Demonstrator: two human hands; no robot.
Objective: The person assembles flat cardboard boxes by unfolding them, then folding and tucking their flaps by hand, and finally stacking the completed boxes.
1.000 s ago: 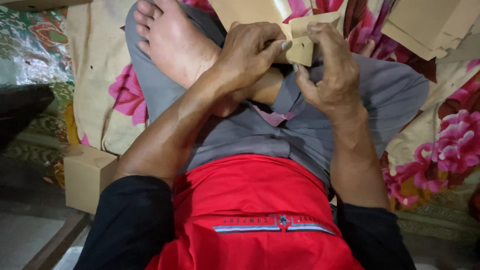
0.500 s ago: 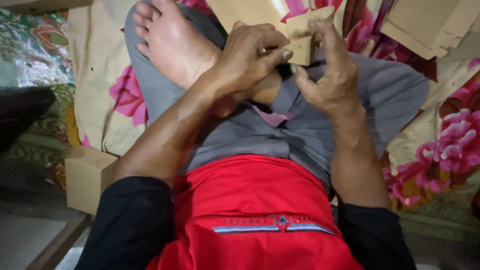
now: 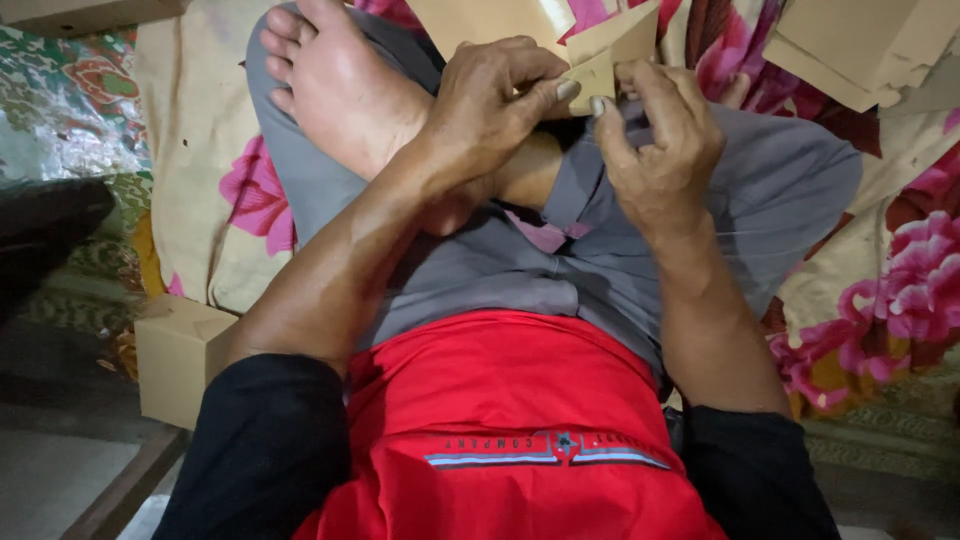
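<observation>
Left hand (image 3: 495,105): curled round the card (image 3: 605,60), thumb tip pressed on its lower left edge, so it's pinching it for sure.
Right hand (image 3: 655,140): fingers bent in, forefinger and thumb nipping the card's lower right edge. Both hands meet on the same small piece, nearly knuckle to knuckle.
Card: little folded tan cardboard bit, pointy flap sticking up above the grip, held over the crossed legs.
Below the grip: grey trousers (image 3: 640,260), then the red shirt (image 3: 500,420) closer to the camera. Pretty much no gap between wrists and lap.
Left of the grip: bare foot (image 3: 340,90) resting right against the left wrist, so that side is tight.
Above the grip: bigger flat cardboard sheet (image 3: 490,20) just behind the card, its edge almost touching the fingers.
Right of the grip: stack of flat cardboard (image 3: 860,45) well apart at the top corner, floral cloth (image 3: 880,300) open between, most of the free room is here.
Far lower left: closed box (image 3: 180,355) on the cloth's edge, well away from the hands.
</observation>
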